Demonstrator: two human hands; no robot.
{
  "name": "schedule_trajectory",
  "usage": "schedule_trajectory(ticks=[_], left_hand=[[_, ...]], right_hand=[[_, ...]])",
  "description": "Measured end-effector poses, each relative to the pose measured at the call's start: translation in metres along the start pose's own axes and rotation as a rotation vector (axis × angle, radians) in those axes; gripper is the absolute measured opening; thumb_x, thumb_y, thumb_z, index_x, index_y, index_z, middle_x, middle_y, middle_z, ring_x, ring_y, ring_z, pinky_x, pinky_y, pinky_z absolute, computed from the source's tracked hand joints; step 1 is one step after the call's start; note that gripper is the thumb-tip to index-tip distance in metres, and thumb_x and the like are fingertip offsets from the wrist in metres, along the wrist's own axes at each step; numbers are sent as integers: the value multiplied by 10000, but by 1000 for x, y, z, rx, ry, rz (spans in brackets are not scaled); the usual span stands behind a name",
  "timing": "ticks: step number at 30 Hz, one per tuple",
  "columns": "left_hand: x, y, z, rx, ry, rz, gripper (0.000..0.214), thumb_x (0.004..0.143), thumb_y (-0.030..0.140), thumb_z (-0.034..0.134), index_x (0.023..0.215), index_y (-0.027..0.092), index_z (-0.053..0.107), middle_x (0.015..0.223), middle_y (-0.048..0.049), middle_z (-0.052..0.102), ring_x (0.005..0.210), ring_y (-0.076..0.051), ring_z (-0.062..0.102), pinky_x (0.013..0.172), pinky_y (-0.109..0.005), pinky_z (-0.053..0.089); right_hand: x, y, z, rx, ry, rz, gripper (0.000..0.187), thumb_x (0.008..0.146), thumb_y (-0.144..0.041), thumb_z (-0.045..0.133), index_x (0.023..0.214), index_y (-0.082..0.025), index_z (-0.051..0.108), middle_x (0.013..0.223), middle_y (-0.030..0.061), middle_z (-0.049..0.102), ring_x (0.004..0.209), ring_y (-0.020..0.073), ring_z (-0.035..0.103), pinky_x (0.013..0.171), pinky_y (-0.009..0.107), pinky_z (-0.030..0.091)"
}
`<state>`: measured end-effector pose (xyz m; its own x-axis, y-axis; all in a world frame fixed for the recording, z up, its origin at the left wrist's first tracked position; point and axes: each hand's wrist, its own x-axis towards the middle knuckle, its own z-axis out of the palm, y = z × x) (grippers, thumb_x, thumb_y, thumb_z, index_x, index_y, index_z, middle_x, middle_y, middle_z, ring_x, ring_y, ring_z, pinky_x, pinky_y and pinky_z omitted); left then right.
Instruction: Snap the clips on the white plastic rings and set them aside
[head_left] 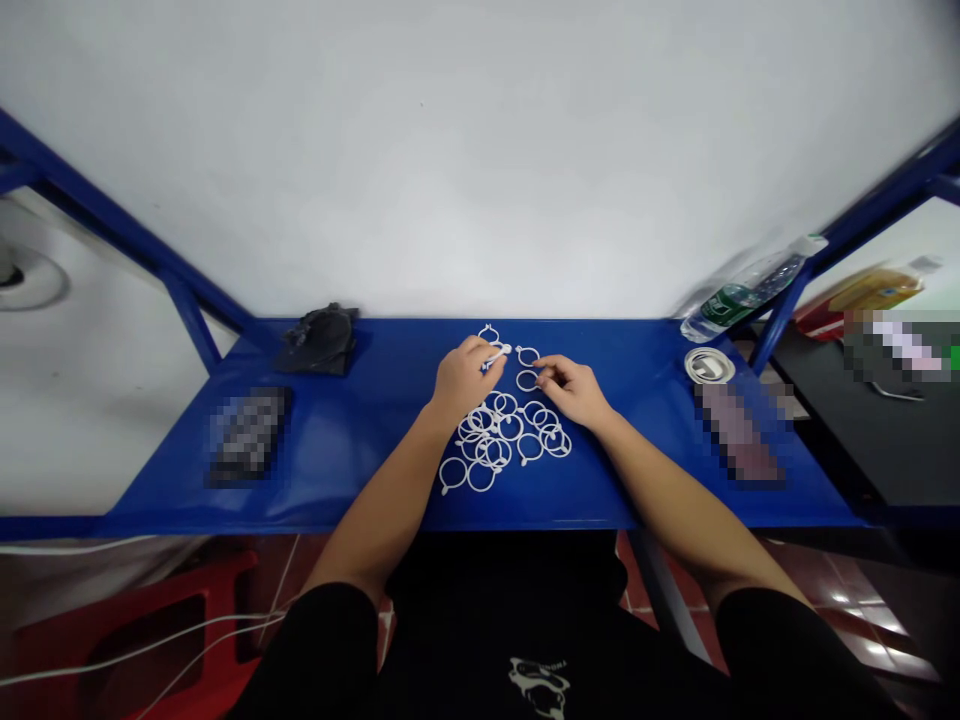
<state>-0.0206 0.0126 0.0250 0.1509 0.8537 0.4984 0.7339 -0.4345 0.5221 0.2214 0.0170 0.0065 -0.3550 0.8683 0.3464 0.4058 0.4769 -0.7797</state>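
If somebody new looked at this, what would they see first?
Probably the white rings, lying in an overlapping bunch in the middle of the bright blue table. Just behind them, the left hand pinches another ring. Next, maybe the bottle at the back right.

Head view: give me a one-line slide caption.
Left hand holding a white ring over a blue table, right hand beside two more rings, with a cluster of overlapping rings nearby.

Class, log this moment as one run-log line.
left hand: holds white ring | right hand: at two rings | near side: overlapping rings | surface: blue table
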Motion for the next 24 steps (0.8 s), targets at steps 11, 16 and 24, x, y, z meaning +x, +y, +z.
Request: schedule_trajectory(ticks=[11,16,24], left_hand=[[3,-21,-6,6,-215,-122,263,983,399,674,1165,238,773,1066,-65,768,852,-196,687,814,-345,541],[0,-15,-3,-23,-445,28,235,919,456,721,1005,250,794,950,-67,767,828,-214,685,703,-329,512],[-6,-9,10,-29,-514,146,163,914,308,636,804,242,737,817,-34,703,717,-164,619,654,-304,456]], right_hand=[[7,8,-11,-394,-161,-1,175,940,-301,647,1036,-222,770,806,23,764,670,171,641,649,286,411],[5,14,-13,-453,-269,-56,134,931,-341,707,984,-243,782,816,21,757,706,175,637,626,280,371],[13,8,5,-291,-94,-121,267,1017,-367,618,1175,-212,767,976,79,778,815,204,681,760,325,494]])
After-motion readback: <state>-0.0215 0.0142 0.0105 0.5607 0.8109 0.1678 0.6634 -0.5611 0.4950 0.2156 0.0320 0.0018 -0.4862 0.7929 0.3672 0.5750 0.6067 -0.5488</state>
